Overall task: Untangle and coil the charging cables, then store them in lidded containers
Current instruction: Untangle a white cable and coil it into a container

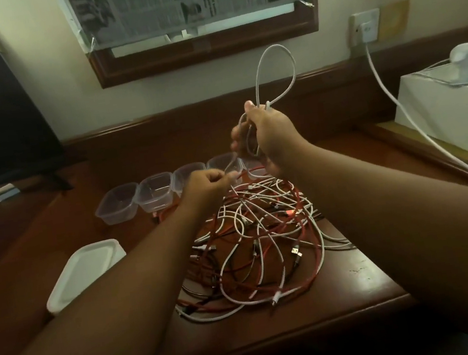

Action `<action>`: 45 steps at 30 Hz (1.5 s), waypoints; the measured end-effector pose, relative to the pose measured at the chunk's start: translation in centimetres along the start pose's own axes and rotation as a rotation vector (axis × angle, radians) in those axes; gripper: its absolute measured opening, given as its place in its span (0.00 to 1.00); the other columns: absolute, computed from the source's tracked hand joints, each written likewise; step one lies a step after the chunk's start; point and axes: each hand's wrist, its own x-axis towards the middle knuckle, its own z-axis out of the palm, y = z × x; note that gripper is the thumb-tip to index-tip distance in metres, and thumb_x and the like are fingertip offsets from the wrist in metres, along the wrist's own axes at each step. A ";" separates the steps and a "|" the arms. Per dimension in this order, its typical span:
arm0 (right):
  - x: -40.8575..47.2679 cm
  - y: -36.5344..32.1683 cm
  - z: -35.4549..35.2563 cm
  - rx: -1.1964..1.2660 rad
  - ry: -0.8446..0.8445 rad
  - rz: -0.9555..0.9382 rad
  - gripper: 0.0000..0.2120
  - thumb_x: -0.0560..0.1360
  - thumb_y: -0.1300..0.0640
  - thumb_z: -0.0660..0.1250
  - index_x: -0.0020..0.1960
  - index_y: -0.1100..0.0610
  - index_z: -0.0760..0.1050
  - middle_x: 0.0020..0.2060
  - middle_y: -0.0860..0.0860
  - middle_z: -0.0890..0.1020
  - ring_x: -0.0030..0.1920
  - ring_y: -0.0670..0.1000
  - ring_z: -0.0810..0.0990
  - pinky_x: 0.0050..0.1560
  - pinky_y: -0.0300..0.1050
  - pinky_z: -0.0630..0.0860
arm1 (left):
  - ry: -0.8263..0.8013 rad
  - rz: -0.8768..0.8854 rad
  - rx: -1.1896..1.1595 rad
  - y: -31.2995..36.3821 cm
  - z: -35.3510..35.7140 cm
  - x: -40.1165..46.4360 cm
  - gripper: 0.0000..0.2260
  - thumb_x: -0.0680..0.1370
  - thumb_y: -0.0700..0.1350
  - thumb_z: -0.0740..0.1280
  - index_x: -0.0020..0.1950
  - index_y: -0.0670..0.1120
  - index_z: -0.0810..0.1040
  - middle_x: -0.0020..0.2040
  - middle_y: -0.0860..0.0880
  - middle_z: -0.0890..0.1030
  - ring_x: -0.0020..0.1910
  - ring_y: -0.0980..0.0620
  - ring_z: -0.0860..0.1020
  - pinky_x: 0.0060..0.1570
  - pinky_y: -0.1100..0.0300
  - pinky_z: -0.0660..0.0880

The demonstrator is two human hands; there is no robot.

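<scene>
Dark wooden bench [321, 312]: tangled heap of red and white charging cables [266, 242] mid-bench. Row of clear plastic containers [155, 196] behind heap, toward far edge. Right hand [272, 136] grips white cable loop [275, 75], raised above heap. Left hand [207, 185] pinches trailing strand. Feed slack slowly, keep loops even, shake snags free.

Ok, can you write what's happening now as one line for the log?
step: coiling | right hand: holds white cable loop | left hand: pinches same cable | cable pile: tangled | containers: open, none filled
</scene>
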 end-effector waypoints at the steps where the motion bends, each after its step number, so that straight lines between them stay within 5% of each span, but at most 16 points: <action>1: 0.1 0.0 0.0 -0.048 0.001 -0.029 0.09 0.84 0.52 0.58 0.51 0.58 0.68 0.31 0.52 0.74 0.30 0.50 0.74 0.36 0.45 0.74 | 0.035 0.009 -0.014 0.7 -0.5 0.4 0.10 0.79 0.48 0.69 0.44 0.42 0.82 0.36 0.44 0.80 0.33 0.51 0.75 0.32 0.60 0.72; 6: 1.0 -0.4 -0.2 -0.446 0.033 -0.031 0.14 0.75 0.53 0.72 0.56 0.55 0.71 0.46 0.54 0.80 0.41 0.48 0.79 0.38 0.41 0.78 | 0.212 0.069 -0.173 4.0 -2.4 1.9 0.09 0.76 0.51 0.73 0.45 0.48 0.76 0.42 0.45 0.79 0.40 0.51 0.76 0.39 0.54 0.76; 12: 0.5 -1.3 -0.5 -0.580 -0.021 -0.083 0.21 0.70 0.51 0.77 0.57 0.56 0.71 0.46 0.52 0.79 0.40 0.45 0.80 0.29 0.32 0.75 | 0.066 -0.053 -0.308 5.6 -2.8 1.4 0.04 0.79 0.42 0.66 0.54 0.47 0.74 0.42 0.47 0.75 0.34 0.54 0.70 0.33 0.59 0.68; 15: 0.0 -0.1 -0.5 -0.798 -0.172 0.019 0.26 0.68 0.51 0.79 0.60 0.56 0.70 0.50 0.54 0.78 0.43 0.47 0.78 0.31 0.36 0.73 | 0.080 -0.121 -0.544 6.4 -3.3 1.6 0.13 0.75 0.32 0.59 0.52 0.49 0.73 0.36 0.48 0.73 0.31 0.55 0.69 0.27 0.61 0.67; 20: -0.5 2.5 -0.1 -0.956 -0.308 0.130 0.26 0.69 0.51 0.77 0.62 0.55 0.71 0.52 0.53 0.78 0.50 0.51 0.80 0.45 0.43 0.78 | -0.048 -0.105 -0.566 8.5 -3.5 1.8 0.14 0.74 0.34 0.58 0.56 0.46 0.76 0.36 0.49 0.72 0.32 0.55 0.69 0.31 0.62 0.66; 26: -0.6 4.7 0.5 -0.628 -0.222 0.102 0.13 0.78 0.58 0.69 0.61 0.56 0.73 0.47 0.53 0.80 0.35 0.44 0.76 0.28 0.33 0.72 | -0.048 -0.011 -0.691 10.3 -3.1 1.6 0.13 0.76 0.35 0.58 0.58 0.41 0.75 0.36 0.48 0.71 0.33 0.55 0.67 0.32 0.63 0.65; 31: -0.2 5.1 0.9 -0.509 -0.090 0.093 0.03 0.80 0.56 0.67 0.51 0.52 0.72 0.42 0.51 0.78 0.37 0.46 0.74 0.36 0.40 0.72 | -0.060 0.037 -0.827 9.5 -2.4 1.1 0.11 0.75 0.35 0.57 0.55 0.41 0.74 0.36 0.48 0.70 0.32 0.55 0.67 0.30 0.64 0.64; 34: 0.4 5.3 0.6 -0.550 -0.030 0.036 0.03 0.80 0.55 0.65 0.47 0.51 0.72 0.43 0.54 0.80 0.38 0.48 0.75 0.38 0.43 0.74 | 0.075 0.077 -0.886 8.5 -2.4 1.4 0.09 0.78 0.36 0.57 0.53 0.41 0.75 0.40 0.46 0.74 0.38 0.53 0.73 0.36 0.63 0.71; 37: 0.9 5.2 0.0 -0.504 0.061 0.006 0.03 0.80 0.55 0.64 0.48 0.51 0.73 0.45 0.54 0.82 0.38 0.47 0.76 0.37 0.42 0.73 | 0.248 -0.003 -0.757 6.0 -1.8 1.4 0.09 0.80 0.38 0.58 0.53 0.44 0.77 0.47 0.44 0.77 0.47 0.49 0.77 0.47 0.59 0.76; 41: 1.1 4.9 -0.6 -0.419 0.115 -0.025 0.04 0.81 0.56 0.63 0.48 0.51 0.75 0.44 0.54 0.83 0.43 0.50 0.80 0.42 0.43 0.75 | 0.029 -0.164 -0.325 1.8 -0.1 0.3 0.09 0.82 0.40 0.57 0.53 0.48 0.77 0.49 0.45 0.79 0.47 0.49 0.77 0.42 0.57 0.73; 45: 0.9 5.3 -1.1 -0.468 0.088 -0.051 0.04 0.82 0.55 0.62 0.52 0.52 0.76 0.46 0.52 0.84 0.48 0.52 0.82 0.45 0.44 0.77 | -0.046 -0.135 -0.158 -0.8 1.3 -0.7 0.04 0.80 0.40 0.66 0.52 0.50 0.76 0.49 0.46 0.81 0.46 0.51 0.79 0.40 0.59 0.74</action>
